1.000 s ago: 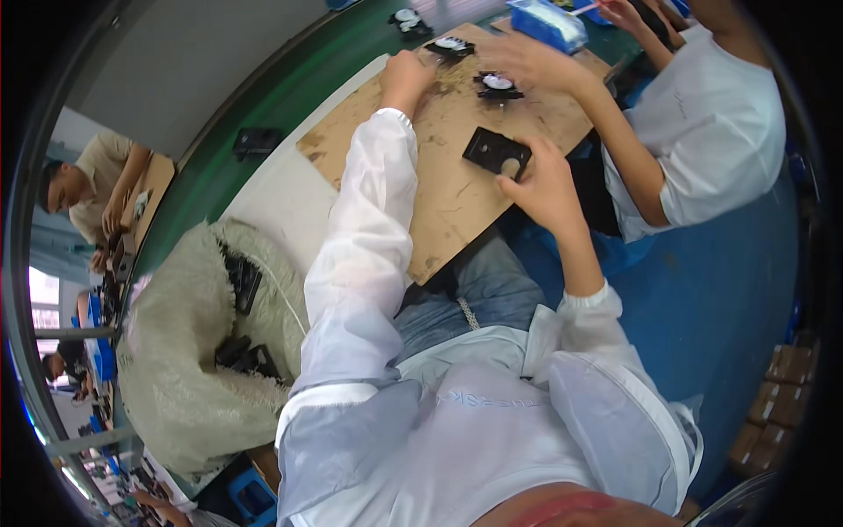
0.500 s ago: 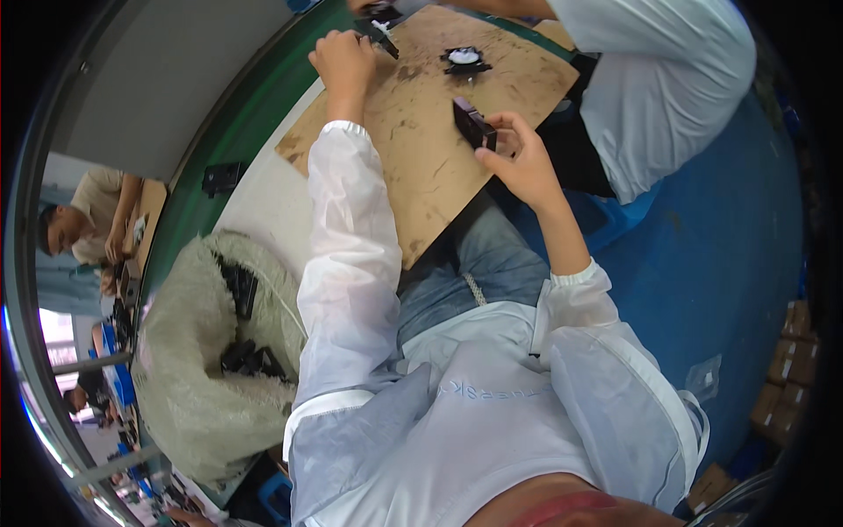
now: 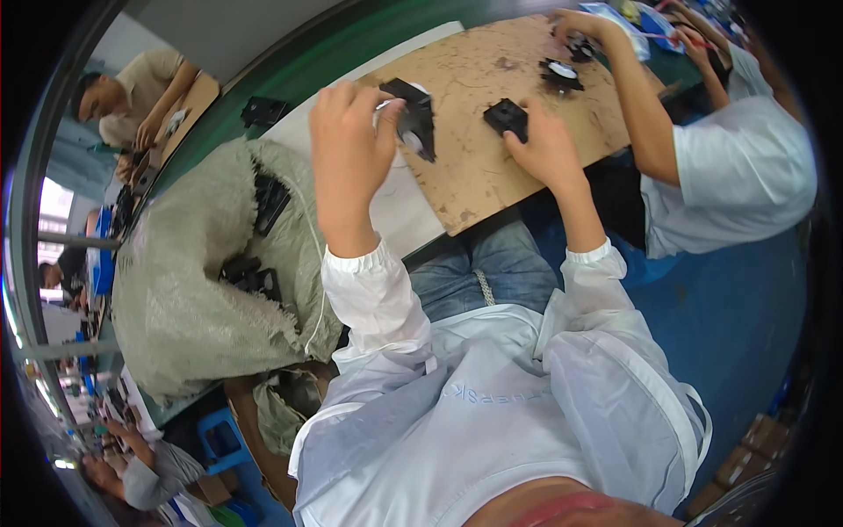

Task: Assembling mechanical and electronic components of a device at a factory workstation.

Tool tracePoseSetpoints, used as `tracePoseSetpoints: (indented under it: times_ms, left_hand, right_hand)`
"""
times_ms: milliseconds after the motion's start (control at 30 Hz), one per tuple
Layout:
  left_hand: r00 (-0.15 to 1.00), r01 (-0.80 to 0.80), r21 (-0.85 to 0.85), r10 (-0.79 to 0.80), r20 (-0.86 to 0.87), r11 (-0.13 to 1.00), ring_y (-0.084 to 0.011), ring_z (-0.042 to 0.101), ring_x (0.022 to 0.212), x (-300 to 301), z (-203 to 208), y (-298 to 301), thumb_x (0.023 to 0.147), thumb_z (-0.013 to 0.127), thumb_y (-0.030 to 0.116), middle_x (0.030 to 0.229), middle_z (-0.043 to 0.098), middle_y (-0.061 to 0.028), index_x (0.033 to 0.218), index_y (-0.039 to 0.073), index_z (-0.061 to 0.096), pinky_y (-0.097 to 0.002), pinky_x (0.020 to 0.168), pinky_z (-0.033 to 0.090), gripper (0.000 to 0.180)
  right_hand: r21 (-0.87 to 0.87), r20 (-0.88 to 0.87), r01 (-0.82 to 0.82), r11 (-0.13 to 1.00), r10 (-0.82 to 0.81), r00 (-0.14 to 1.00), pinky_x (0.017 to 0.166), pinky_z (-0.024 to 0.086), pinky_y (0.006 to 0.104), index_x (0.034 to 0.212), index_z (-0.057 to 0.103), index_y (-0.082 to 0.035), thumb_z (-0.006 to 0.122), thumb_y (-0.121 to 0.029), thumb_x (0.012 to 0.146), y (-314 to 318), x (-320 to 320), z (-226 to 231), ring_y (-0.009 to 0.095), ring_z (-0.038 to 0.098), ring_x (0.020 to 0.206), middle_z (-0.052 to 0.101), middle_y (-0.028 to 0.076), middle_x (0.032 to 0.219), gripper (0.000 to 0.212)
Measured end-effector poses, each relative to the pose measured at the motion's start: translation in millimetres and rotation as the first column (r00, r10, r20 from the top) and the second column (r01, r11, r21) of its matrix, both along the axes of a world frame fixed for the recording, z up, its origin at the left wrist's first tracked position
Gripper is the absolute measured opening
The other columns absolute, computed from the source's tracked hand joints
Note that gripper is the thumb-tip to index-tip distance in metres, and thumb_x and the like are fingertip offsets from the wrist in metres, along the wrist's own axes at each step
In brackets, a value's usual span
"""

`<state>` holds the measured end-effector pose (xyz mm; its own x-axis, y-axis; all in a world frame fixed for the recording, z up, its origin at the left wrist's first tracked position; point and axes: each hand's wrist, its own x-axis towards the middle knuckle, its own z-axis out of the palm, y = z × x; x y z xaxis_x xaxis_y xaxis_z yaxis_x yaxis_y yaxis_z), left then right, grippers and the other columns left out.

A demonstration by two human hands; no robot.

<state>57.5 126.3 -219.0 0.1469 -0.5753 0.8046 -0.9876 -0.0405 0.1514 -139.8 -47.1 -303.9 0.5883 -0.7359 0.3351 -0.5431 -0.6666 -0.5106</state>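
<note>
My left hand (image 3: 356,145) is raised over the left part of the brown board (image 3: 474,180). Thumb and fingers close on the edge of a black plastic part (image 3: 420,105), angular and tapering, with a pale piece beside it. To the right, my right hand (image 3: 551,145) grips a small black rectangular plastic case (image 3: 507,119) by its right side, just over or on the board; contact with the board cannot be made out. Farther right on the board lies a black part with a white disc (image 3: 560,75).
A co-worker's hand (image 3: 584,25) works on another black part (image 3: 578,46) at the far right of the board. Left of me stands a woven sack (image 3: 189,272) with several black parts inside. A black part (image 3: 263,111) sits on the green bench (image 3: 307,57). A blue stool (image 3: 224,439) is lower left.
My left hand has come back from the far edge with the black part, nearer me. My right hand's case now lies flatter. The view has turned; the co-worker's hand appears farther right.
</note>
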Motion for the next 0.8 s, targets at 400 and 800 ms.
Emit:
tracePoseSetpoints:
  times_ms: [400, 800]
  left_hand:
    - [0.111, -0.172, -0.681, -0.673, -0.731, 0.711, -0.0084, 0.056, 0.072, -18.4, -52.4, -32.8, 0.103, 0.045, 0.024, 0.079, 0.059, -0.0026, 0.085, 0.005, 0.053, -0.0239, 0.065, 0.046, 0.027]
    - [0.065, -0.116, -0.648, -0.645, -0.762, 0.753, -0.0094, 0.057, 0.071, -29.8, -51.6, -39.7, 0.103, 0.043, 0.023, 0.080, 0.059, -0.0024, 0.088, 0.004, 0.053, -0.0246, 0.064, 0.047, 0.026]
  right_hand:
    - [0.378, 0.920, -0.813, 0.443, -0.087, 0.381, 0.089, 0.055, 0.0362, 0.140, 0.037, 0.002, 0.041, -0.035, 0.101, 80.4, 68.5, 14.2, 0.020, 0.063, 0.108, 0.062, 0.016, 0.116, 0.053]
    - [0.316, 0.884, -0.719, 0.619, 0.084, 0.460, 0.079, 0.047, 0.0233, 0.134, 0.048, 0.002, 0.045, -0.038, 0.102, 81.9, 68.0, 9.5, 0.011, 0.058, 0.095, 0.060, 0.008, 0.115, 0.052]
